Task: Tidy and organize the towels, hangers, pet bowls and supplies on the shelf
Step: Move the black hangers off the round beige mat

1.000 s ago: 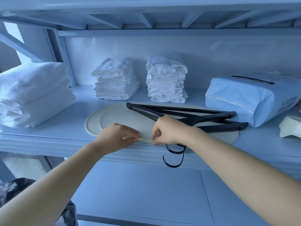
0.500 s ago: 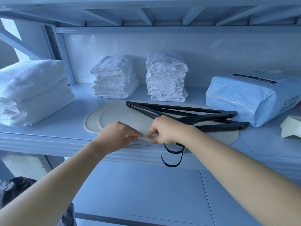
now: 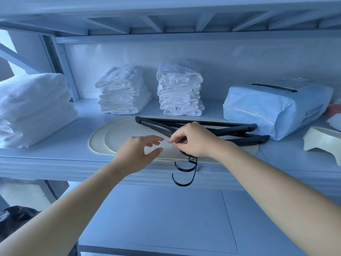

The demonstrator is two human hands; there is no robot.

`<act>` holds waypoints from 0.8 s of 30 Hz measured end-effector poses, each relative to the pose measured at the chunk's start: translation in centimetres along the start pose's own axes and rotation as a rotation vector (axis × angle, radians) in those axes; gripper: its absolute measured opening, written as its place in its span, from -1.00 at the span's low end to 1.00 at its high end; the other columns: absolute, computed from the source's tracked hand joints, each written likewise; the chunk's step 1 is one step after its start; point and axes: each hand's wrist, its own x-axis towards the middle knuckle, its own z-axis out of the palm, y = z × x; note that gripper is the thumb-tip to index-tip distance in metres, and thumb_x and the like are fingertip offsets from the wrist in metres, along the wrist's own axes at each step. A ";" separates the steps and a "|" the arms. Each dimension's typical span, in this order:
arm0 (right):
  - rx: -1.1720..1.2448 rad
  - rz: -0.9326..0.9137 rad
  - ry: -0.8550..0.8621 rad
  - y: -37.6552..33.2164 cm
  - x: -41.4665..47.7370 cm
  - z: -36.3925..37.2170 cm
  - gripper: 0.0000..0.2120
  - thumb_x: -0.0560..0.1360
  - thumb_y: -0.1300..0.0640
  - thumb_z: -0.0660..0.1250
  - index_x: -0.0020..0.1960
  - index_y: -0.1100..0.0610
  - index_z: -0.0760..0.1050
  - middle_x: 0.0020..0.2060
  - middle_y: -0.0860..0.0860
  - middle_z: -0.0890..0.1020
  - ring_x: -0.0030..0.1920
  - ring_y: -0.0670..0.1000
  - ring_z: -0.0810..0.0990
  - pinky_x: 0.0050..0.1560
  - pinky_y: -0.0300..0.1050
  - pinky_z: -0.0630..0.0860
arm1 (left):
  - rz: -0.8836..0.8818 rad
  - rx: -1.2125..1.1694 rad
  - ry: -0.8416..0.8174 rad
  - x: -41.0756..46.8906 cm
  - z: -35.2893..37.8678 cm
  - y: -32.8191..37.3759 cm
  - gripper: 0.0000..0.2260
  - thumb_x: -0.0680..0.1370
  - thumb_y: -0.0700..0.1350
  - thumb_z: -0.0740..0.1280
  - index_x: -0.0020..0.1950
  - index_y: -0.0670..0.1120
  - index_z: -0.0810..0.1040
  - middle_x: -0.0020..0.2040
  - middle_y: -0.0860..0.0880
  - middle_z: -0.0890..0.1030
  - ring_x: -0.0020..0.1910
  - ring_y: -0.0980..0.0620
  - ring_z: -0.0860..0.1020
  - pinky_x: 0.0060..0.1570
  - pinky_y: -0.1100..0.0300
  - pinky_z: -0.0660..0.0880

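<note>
Black hangers (image 3: 230,126) lie stacked on a cream oval mat (image 3: 114,137) on the shelf (image 3: 55,163), their hooks hanging over the front edge. My right hand (image 3: 195,141) has its fingers curled round the hangers where the hooks join. Just left of it, my left hand (image 3: 136,154) hovers over the mat's front part with fingers spread and holds nothing. Two stacks of folded white towels (image 3: 120,93) (image 3: 179,91) stand at the back. A cream pet bowl (image 3: 324,141) sits at the right edge.
A pile of thick white towels (image 3: 35,106) fills the shelf's left end. A pale blue supply bag (image 3: 273,106) lies behind the hangers' right tips. A lower shelf board (image 3: 156,218) runs below, with a black bag (image 3: 14,218) at bottom left.
Both hands were pinching the mat's front edge. My left hand has let go and lifted with fingers spread; my right hand has shifted up onto the hangers.
</note>
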 end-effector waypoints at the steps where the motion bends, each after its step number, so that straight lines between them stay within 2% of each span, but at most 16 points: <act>1: 0.015 -0.003 0.022 0.2 -0.3 -0.4 -0.82 0.45 0.15 0.39 0.04 0.00 0.63 -0.03 -0.05 0.66 -0.06 -0.14 0.58 0.09 -0.19 0.53 | 0.007 -0.019 0.008 0.3 0.1 0.6 -0.77 0.50 0.08 0.32 0.16 0.21 0.52 0.01 0.25 0.61 0.01 0.26 0.56 0.03 0.18 0.51; 6: 0.025 -0.003 0.121 2.0 -2.6 -2.8 -0.82 0.45 0.21 0.38 0.03 0.05 0.64 -0.02 -0.09 0.67 -0.07 -0.16 0.59 0.05 -0.26 0.52 | 0.077 -0.072 0.078 2.1 0.6 4.2 -0.77 0.51 -0.02 0.34 0.15 0.13 0.54 -0.02 0.23 0.62 -0.02 0.28 0.57 0.01 0.28 0.49; 11: -0.027 0.055 0.153 5.2 -5.3 -5.4 -0.83 0.45 0.17 0.39 0.02 0.03 0.64 -0.03 -0.11 0.66 -0.03 -0.14 0.58 0.04 -0.25 0.51 | 0.131 -0.083 0.043 3.9 2.0 8.1 -0.77 0.50 -0.04 0.34 0.15 0.14 0.55 -0.03 0.22 0.62 -0.12 0.30 0.57 0.01 0.17 0.53; 14: -0.033 0.100 0.182 7.4 -7.2 -7.0 -0.83 0.45 0.17 0.38 0.02 0.03 0.64 -0.05 -0.10 0.66 -0.01 -0.12 0.58 0.03 -0.24 0.51 | 0.166 -0.091 0.020 5.0 3.1 10.8 -0.77 0.50 -0.03 0.34 0.15 0.14 0.54 -0.03 0.23 0.62 -0.05 0.35 0.56 0.06 0.17 0.52; 17: -0.050 0.134 0.198 9.5 -9.4 -8.6 -0.84 0.45 0.17 0.38 0.01 0.04 0.64 -0.06 -0.09 0.67 0.00 -0.10 0.58 0.03 -0.21 0.51 | 0.201 -0.102 0.001 5.9 4.4 13.8 -0.77 0.50 -0.05 0.35 0.14 0.12 0.55 -0.02 0.22 0.63 -0.01 0.30 0.57 0.09 0.16 0.51; 22: -0.083 0.183 0.243 12.5 -13.2 -11.5 -0.84 0.43 0.18 0.40 -0.01 0.04 0.65 -0.09 -0.08 0.68 -0.07 -0.11 0.59 -0.02 -0.30 0.45 | 0.276 -0.106 -0.046 7.0 6.8 18.5 -0.78 0.50 -0.05 0.34 0.14 0.13 0.54 -0.01 0.24 0.62 0.01 0.29 0.57 0.09 0.15 0.51; 24: -0.109 0.203 0.250 13.6 -14.5 -12.7 -0.85 0.44 0.16 0.39 0.00 0.02 0.65 -0.14 -0.11 0.65 -0.17 -0.19 0.56 -0.06 -0.30 0.43 | 0.296 -0.095 -0.042 7.5 7.6 20.2 -0.79 0.50 -0.06 0.35 0.12 0.12 0.55 -0.05 0.25 0.60 -0.01 0.27 0.57 0.08 0.14 0.51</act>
